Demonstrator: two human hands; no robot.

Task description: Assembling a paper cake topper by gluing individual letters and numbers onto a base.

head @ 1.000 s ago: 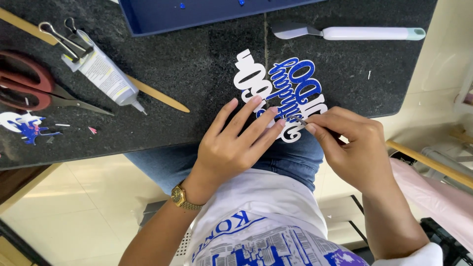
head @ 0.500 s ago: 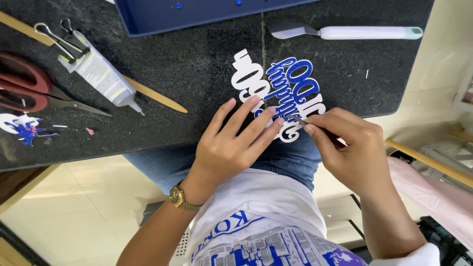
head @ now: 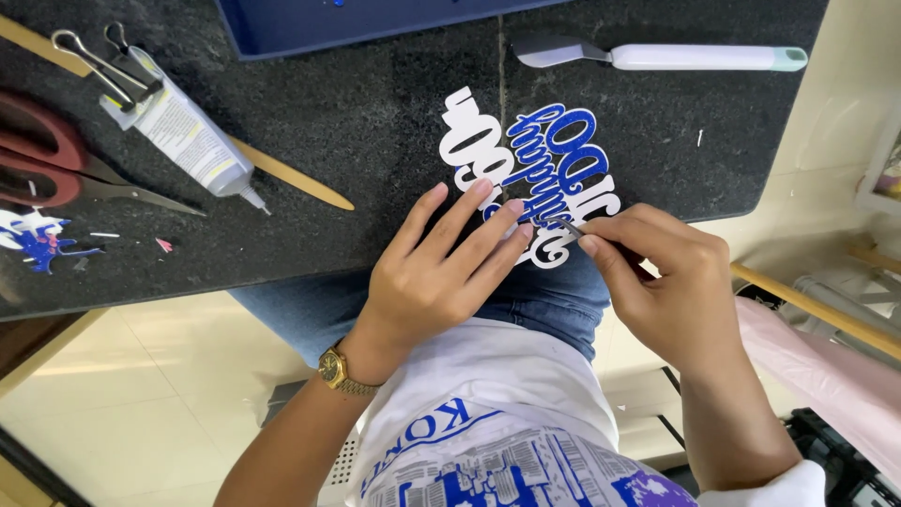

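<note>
Red-handled scissors (head: 42,169) and a clipped glue tube (head: 183,136) lie at the left of the dark counter (head: 357,122). The left hand (head: 436,272) presses spread fingers flat on the white-and-blue cutout lettering (head: 540,169) at the counter's near edge. The right hand (head: 671,291) pinches a thin pointed tool (head: 570,228) against it. Pressing too hard could tear the fine script, or the overhanging piece might slip off.

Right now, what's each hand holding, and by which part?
Right hand pinches a thin pointed tool near its tip end. Left hand holds nothing; its fingers press flat on the cutout.
</note>
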